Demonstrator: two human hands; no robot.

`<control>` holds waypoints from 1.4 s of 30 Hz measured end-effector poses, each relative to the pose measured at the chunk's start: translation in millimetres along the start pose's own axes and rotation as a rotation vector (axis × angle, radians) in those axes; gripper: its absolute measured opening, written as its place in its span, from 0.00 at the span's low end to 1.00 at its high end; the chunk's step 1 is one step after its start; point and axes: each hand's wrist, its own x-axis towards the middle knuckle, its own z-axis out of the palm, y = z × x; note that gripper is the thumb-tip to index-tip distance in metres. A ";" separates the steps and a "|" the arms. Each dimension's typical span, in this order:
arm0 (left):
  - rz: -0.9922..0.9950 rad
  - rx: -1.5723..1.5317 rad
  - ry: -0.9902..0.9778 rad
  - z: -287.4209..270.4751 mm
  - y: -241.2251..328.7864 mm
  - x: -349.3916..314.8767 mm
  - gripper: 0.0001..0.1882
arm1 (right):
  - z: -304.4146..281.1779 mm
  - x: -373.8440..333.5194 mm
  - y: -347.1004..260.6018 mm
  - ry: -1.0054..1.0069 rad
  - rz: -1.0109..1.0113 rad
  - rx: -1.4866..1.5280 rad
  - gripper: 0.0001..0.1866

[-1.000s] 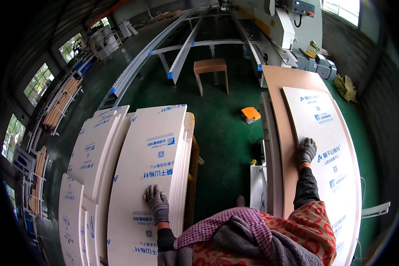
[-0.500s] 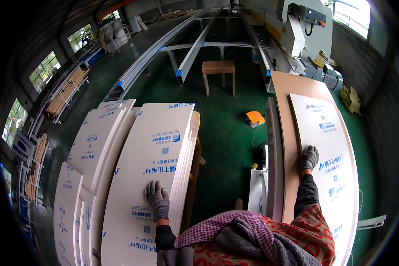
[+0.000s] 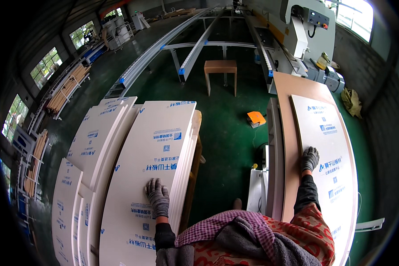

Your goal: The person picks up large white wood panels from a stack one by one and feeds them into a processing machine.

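Note:
My left hand (image 3: 157, 196), in a grey knit glove, lies flat on the top white board (image 3: 137, 186) of a stack to my left, fingers spread. On my right, my gloved right hand (image 3: 310, 158) rests with outstretched fingers near the left edge of another white board (image 3: 323, 186). That board lies on a larger brown sheet (image 3: 292, 177). Both white boards carry blue printing. Neither hand grips anything; the palms are turned down and hidden.
More white boards (image 3: 93, 146) are piled at the far left. Ahead stand a brown stool (image 3: 220, 66), long metal roller rails (image 3: 201, 46) and a large grey machine (image 3: 312, 35). An orange box (image 3: 256, 118) sits on the green floor beside a white case (image 3: 256, 190).
The view has shifted slightly. Both hands stay at almost the same spots on their boards, and no board has visibly moved.

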 end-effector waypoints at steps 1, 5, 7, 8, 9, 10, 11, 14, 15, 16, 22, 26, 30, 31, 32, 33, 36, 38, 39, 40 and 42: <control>-0.001 0.001 0.002 1.7 -1.1 -0.5 0.22 | 0.0 -0.3 -0.1 -0.001 -0.002 0.000 0.21; -0.006 -0.005 -0.012 -0.6 0.9 0.1 0.23 | 2.4 0.5 2.5 0.012 -0.007 0.001 0.21; -0.001 -0.001 -0.013 -0.9 0.8 0.3 0.23 | 3.3 0.3 2.9 0.015 -0.007 -0.001 0.21; 0.001 0.001 -0.013 -0.9 0.8 0.4 0.23 | 2.8 0.0 2.6 0.011 -0.005 -0.002 0.21; 0.000 0.003 -0.014 -0.9 0.2 0.1 0.23 | 2.3 0.1 1.6 0.008 -0.003 -0.002 0.21; -0.001 0.006 -0.015 -0.6 -0.6 -0.6 0.23 | 1.7 -0.1 0.6 0.008 -0.004 -0.002 0.21; -0.002 0.010 -0.016 -0.6 -1.2 -0.8 0.23 | 1.0 -0.3 -0.5 0.009 -0.004 -0.001 0.21; 0.000 0.014 -0.016 -0.7 0.3 -0.5 0.23 | -0.4 -0.7 -0.4 0.006 0.000 -0.008 0.21; 0.000 0.014 -0.019 -0.9 0.5 -0.4 0.23 | -0.5 -0.7 -0.2 0.004 0.002 -0.010 0.21; 0.000 0.013 -0.022 -1.0 0.6 -0.3 0.23 | 0.4 -0.2 0.8 0.005 0.005 -0.013 0.21; 0.001 0.008 -0.025 -3.8 1.3 0.4 0.23 | -2.0 -1.5 -1.3 -0.003 0.007 -0.025 0.22; -0.008 -0.001 -0.036 -4.6 2.4 1.0 0.23 | 0.5 0.2 0.8 -0.011 0.019 -0.019 0.22; -0.008 0.001 -0.029 -8.6 2.9 -0.3 0.23 | 0.2 -0.9 -3.9 0.002 0.011 0.000 0.22; -0.006 0.000 -0.030 -7.0 1.6 -0.8 0.23 | 2.2 -1.1 -2.3 0.000 0.012 -0.008 0.22; -0.005 -0.003 -0.026 -5.5 1.5 0.1 0.23 | 4.5 0.8 1.1 0.003 0.012 -0.015 0.22; -0.002 -0.006 -0.028 -5.1 1.7 0.8 0.23 | 6.3 1.7 3.5 0.005 0.012 -0.021 0.22; -0.005 -0.016 -0.032 -4.7 0.2 0.3 0.23 | 4.9 1.4 4.6 -0.050 0.010 -0.060 0.24; -0.008 -0.009 -0.018 -4.3 -0.4 -0.7 0.23 | 1.1 -1.4 1.4 -0.098 0.009 -0.076 0.25; -0.006 -0.007 -0.010 -4.4 -0.7 -0.3 0.23 | -3.8 -3.1 -1.1 -0.124 0.017 -0.084 0.26; 0.005 -0.002 0.001 -1.5 -2.9 -0.7 0.23 | -5.9 -5.4 -3.9 -0.150 0.025 -0.092 0.27; 0.001 -0.002 0.000 -1.2 -4.6 -1.4 0.23 | -7.4 -11.5 -5.3 -0.177 0.017 -0.120 0.30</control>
